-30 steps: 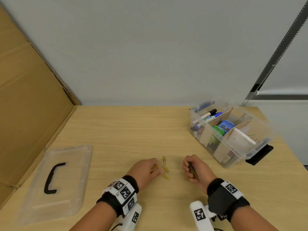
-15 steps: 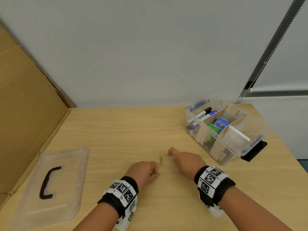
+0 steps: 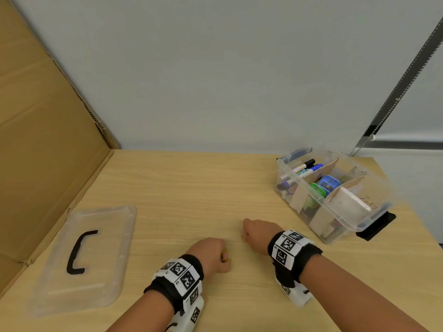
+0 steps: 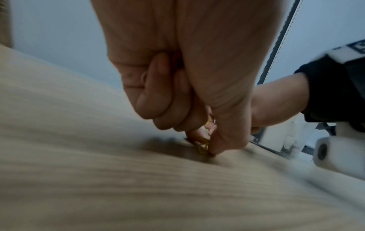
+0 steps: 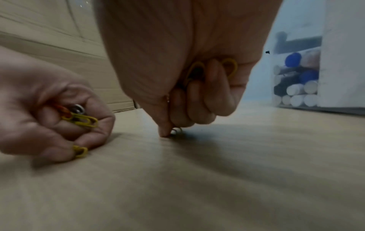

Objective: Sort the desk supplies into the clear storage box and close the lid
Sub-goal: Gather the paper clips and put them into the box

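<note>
My left hand [image 3: 211,254] rests low on the wooden desk with its fingers curled round several yellow paper clips [image 5: 82,120]; it pinches one more clip [image 4: 203,146] against the desk. My right hand [image 3: 257,232], just right of it, keeps yellow paper clips [image 5: 230,66] in its curled fingers while thumb and forefinger pinch a clip [image 5: 176,130] on the desk. The clear storage box [image 3: 335,212] stands open at the right, with markers [image 3: 304,167], tape rolls and cardboard dividers inside. Its clear lid [image 3: 84,257] with a black handle lies flat at the left.
A brown cardboard sheet [image 3: 43,130] leans along the left side of the desk. A grey wall stands behind. A black latch [image 3: 376,226] sticks out at the box's near right end. Bare wooden desk [image 3: 191,188] stretches between lid and box.
The loose clips between my hands are gone from the desk. My right hand turned palm down and reached left onto the last clip, and my left hand drew back a little with its clips.
</note>
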`<state>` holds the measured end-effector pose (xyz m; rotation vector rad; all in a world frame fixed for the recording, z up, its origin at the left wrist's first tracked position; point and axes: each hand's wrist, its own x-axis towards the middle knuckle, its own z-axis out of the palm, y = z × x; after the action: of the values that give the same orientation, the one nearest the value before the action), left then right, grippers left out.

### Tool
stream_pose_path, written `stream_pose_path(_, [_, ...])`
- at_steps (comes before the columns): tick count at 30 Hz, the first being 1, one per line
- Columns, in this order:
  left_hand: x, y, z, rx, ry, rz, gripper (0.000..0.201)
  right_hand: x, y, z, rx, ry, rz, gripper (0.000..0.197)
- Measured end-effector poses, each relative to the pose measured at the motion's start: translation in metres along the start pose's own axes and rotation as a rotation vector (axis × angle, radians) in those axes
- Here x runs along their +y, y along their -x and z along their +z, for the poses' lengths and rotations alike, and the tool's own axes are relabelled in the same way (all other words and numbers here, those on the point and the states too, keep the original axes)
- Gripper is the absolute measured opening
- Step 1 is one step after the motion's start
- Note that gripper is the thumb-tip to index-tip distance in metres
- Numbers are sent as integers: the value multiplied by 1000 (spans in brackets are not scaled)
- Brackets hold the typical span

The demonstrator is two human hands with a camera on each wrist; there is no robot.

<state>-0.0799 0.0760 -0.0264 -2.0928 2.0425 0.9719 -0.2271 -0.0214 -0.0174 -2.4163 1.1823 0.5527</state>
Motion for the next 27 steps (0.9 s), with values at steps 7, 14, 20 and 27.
stream_pose_path(7, [3,3,1,-23,-105,42,13,11,24,19,83,-112,11,22])
stream_pose_path(14, [-11,8,2,-19,-82,82,15,32,45,29,37,-1451,77,24])
stream_pose_path(20, [-29,15,0,109,238,104,16,19,51,35,-24,-1792,27,30])
stream_pose_path(27, [-50,33,-19,288,968,-52,22,-36,53,29,86,-248,-243,22])
